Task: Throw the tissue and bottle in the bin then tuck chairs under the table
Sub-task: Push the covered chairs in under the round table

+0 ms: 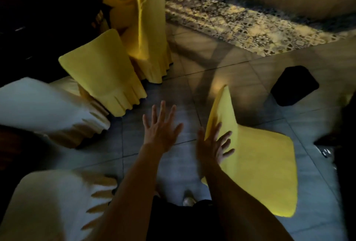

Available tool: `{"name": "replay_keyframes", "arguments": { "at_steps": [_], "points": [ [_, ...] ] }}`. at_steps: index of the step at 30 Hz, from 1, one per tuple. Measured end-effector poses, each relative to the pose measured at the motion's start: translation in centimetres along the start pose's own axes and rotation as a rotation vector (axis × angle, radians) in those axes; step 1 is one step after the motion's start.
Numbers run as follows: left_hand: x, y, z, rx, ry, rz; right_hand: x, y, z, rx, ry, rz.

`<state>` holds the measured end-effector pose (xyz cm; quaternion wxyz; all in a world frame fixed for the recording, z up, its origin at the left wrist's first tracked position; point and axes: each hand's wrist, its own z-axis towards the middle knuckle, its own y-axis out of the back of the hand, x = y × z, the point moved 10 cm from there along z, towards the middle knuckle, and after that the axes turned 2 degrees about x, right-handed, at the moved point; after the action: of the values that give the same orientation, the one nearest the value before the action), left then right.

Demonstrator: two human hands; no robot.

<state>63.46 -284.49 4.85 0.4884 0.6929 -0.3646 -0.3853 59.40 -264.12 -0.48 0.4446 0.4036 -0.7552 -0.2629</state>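
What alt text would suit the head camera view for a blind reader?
A person's right hand lies flat against a yellow-covered chair, while the open left hand hovers above the tiled floor. More covered chairs stand left; a black bin sits right.

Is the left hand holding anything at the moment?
No, the left hand is spread wide open and holds nothing.

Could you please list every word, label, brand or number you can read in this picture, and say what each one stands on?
No text can be read anywhere in this view.
Yellow chair covers: plain, no label visible.
Black bin: no marking visible.
Patterned floor tiles: ornament only, no letters.
Pale glints at the right edge: too blurred to tell.
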Motion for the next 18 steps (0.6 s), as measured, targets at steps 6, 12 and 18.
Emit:
{"name": "replay_keyframes", "arguments": {
  "at_steps": [6,12,18],
  "points": [
    [-6.2,-1.0,9.6,0.071,-0.281,0.020,-0.2,0.1,1.3,-0.102,-0.096,-0.010],
    [-15.8,-3.6,14.6,0.170,-0.811,0.206,-2.0,-0.4,1.9,-0.236,-0.269,0.054],
    [-21.0,-3.3,16.9,0.168,-1.307,0.300,-0.8,0.5,1.3,-0.449,-0.670,0.075]
  ]
}}
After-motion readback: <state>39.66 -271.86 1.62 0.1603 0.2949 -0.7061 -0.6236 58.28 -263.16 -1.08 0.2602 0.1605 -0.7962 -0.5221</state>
